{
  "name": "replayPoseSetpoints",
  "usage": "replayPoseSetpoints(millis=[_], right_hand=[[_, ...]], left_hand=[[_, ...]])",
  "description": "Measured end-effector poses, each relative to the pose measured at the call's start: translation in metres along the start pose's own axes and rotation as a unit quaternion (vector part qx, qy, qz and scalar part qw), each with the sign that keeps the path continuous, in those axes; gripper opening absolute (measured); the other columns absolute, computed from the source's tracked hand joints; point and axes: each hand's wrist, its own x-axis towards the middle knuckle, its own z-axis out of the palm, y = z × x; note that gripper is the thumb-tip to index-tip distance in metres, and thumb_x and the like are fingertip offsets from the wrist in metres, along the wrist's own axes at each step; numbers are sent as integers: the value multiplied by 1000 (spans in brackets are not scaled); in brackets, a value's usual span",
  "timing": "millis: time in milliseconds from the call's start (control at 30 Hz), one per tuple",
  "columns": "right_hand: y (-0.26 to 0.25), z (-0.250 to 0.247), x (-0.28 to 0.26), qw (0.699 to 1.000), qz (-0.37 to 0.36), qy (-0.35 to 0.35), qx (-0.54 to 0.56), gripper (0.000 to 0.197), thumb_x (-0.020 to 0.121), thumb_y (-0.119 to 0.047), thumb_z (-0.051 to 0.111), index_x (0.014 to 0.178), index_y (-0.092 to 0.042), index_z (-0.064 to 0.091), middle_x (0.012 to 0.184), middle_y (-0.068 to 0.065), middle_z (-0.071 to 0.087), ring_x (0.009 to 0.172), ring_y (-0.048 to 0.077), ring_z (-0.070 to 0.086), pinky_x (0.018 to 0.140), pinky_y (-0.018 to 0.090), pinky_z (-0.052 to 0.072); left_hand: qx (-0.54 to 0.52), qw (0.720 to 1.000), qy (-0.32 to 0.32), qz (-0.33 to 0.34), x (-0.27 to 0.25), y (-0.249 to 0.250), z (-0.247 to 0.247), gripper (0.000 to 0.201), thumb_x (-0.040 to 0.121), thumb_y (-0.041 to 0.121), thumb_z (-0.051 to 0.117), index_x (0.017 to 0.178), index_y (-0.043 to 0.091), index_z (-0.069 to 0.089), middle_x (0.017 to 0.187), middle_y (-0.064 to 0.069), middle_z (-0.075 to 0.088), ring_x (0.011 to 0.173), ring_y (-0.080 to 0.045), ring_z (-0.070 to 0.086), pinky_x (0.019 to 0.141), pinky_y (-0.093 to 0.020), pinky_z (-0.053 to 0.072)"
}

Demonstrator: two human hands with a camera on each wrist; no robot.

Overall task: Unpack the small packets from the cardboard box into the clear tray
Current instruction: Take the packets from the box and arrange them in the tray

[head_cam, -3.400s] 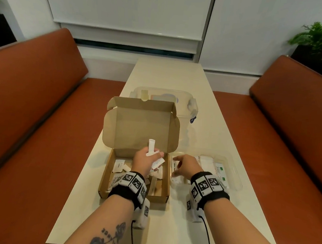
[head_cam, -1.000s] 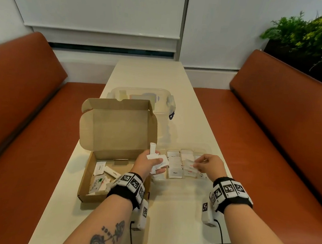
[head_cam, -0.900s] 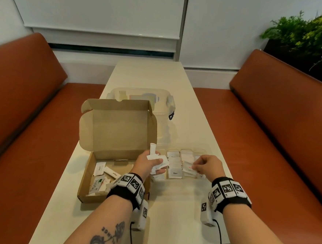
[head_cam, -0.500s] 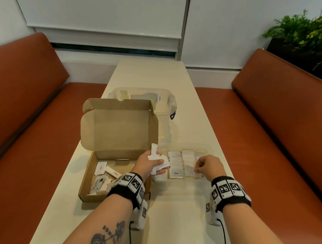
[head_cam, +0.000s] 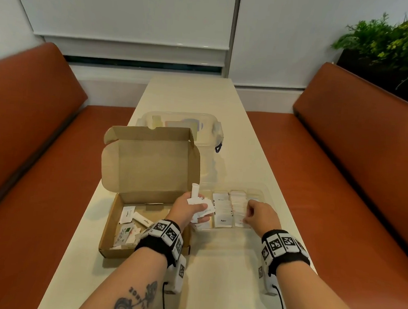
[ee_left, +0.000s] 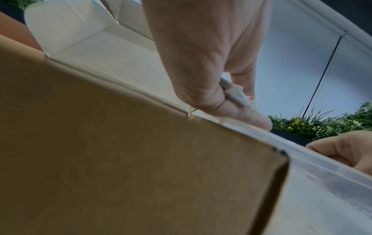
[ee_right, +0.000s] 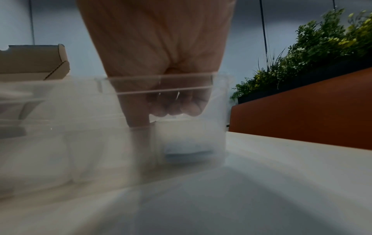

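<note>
Here, left hand (head_cam: 187, 207) clamped round a bunch of small packets (head_cam: 200, 206) over the seam between cardboard box (head_cam: 147, 191) and clear tray (head_cam: 256, 189), likely as a ready supply. Right hand (head_cam: 260, 217) down in the tray, index finger extended onto the filed packets, other fingers (ee_right: 177, 109) curled, apparently empty, probably tidying. More packets left in the box on the counter (head_cam: 226, 271).

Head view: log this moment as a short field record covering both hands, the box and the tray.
left hand: grips a bunch of white packets over the gap between box and tray
right hand: in the clear tray, index finger down among the packets there; grip unclear
cardboard box: lid open, Stevia packet and others inside
packets in tray: rows, one reads Pepper
</note>
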Motion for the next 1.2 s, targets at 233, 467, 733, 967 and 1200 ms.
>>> replayPoseSetpoints(millis=[233, 467, 733, 967, 1200], right_hand=[[-12, -4, -1, 995, -12, 58, 79, 22, 77, -20, 70, 69, -18, 50, 65, -5, 52, 63, 13, 48, 53, 22, 36], [-59, -8, -6, 946, -58, -36, 317, 11, 83, -23, 71, 88, -12, 71, 70, -3, 66, 56, 7, 55, 52, 12, 45], [-69, -7, -6, 915, -30, -44, 400, 11, 79, -8, 73, 77, -12, 63, 68, 4, 65, 61, 10, 60, 55, 19, 50], [-73, -5, -9, 894, -24, -35, 447, 16, 73, 0, 76, 83, -6, 65, 72, 5, 62, 65, 15, 62, 63, 22, 57], [-73, -6, -9, 920, -49, -54, 385, 20, 69, -4, 80, 77, -12, 64, 72, 2, 62, 66, 13, 56, 70, 25, 53]], left_hand=[[27, 1000, -4, 11, -2, 0, 1, 29, 78, -15, 66, 95, 8, 59, 101, -14, 60, 88, -28, 64, 59, -31, 60], [2, 1000, 2, 23, -5, 3, -1, 31, 74, -11, 72, 96, 8, 61, 94, -10, 65, 80, -23, 69, 58, -28, 56], [-55, 998, 22, 14, -8, 9, -6, 7, 91, 7, 61, 98, 5, 60, 99, -18, 64, 89, -29, 67, 58, -34, 61], [-19, 999, 37, 30, -5, 5, -10, 18, 88, -1, 61, 105, 5, 61, 104, -19, 65, 93, -31, 65, 76, -39, 58], [-56, 998, 34, 3, -5, 6, -12, 18, 90, -1, 58, 107, 2, 58, 105, -20, 63, 93, -33, 64, 66, -41, 60]])
